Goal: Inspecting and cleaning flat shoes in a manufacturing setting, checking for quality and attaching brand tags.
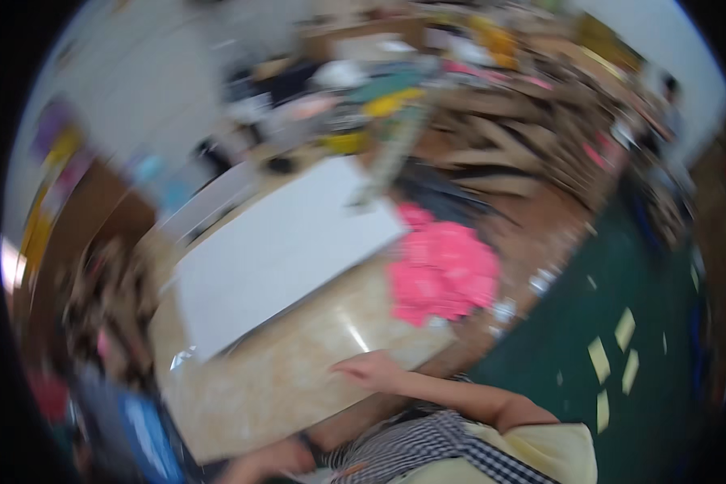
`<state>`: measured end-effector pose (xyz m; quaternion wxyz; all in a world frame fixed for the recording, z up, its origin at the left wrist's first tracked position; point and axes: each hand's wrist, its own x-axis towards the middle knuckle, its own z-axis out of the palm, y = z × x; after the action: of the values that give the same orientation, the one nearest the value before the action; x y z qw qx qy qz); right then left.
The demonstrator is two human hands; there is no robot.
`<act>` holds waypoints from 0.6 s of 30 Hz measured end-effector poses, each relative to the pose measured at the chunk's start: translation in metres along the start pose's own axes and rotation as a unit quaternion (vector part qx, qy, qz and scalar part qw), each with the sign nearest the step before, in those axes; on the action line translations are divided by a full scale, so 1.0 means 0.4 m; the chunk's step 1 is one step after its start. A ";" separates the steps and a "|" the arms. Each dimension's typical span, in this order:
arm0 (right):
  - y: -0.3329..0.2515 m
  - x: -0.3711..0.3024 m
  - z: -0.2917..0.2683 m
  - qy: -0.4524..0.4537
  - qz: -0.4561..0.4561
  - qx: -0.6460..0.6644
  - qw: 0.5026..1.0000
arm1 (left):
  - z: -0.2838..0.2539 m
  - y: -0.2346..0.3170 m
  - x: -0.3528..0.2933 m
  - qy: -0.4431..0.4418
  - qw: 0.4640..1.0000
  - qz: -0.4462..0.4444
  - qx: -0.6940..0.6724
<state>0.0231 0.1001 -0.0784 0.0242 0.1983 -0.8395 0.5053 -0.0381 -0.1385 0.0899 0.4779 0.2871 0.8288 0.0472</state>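
Frame is motion-blurred, fine detail lost. Right hand (371, 371) is over the near part of the table (274, 371), fingers together and pointing left; can't tell whether it grips anything small, or whether it touches the tabletop. Left hand (262, 464) is at the lower edge, smeared, dark band (309, 448) at the wrist; can't tell if it's open or closed, or what it holds.

Nearest big item to the right hand: white board (290, 250), lying slantwise across the table, dark shadow along its near edge. Neither hand is on it. Shiny scrap (183, 356) sits at its near left corner. Pink pile (445, 270) is at the board's right end, forward and right of the right hand, well apart from it. Dark cloth (440, 194) lies just beyond the pink. Pale green strip (403, 145) runs away from the board's far right end.

Big heap of brown pieces (524, 137) fills the far right; another brown heap (113, 298) is left of the table. Green floor (540, 355) on the right has pale yellow slips (598, 360) scattered on it. Person wears a checked apron (411, 452) and a yellow sleeve (557, 456).
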 end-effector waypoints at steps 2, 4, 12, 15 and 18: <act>0.006 -0.005 -0.054 0.030 -0.013 0.066 0.997 | -0.168 0.469 0.251 -0.027 0.998 0.043 0.042; 0.031 -0.084 -0.249 0.102 -0.013 0.029 0.994 | -0.145 0.557 0.319 -0.068 0.989 0.093 0.091; 0.320 -0.211 -1.141 0.533 0.100 -0.307 0.782 | -0.145 0.735 0.411 -0.043 0.991 0.083 0.092; 0.493 -0.236 -1.417 0.602 0.112 -0.414 0.674 | -0.160 0.759 0.438 -0.019 0.996 0.059 0.068; 0.607 -0.326 -1.661 0.613 0.331 -0.251 0.672 | -0.089 0.677 0.415 0.010 0.998 0.047 0.042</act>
<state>-0.0499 0.8100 0.0109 0.4135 -0.4599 -0.7421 0.2585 -0.0135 0.1801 0.0775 0.4539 0.3455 0.8205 0.0375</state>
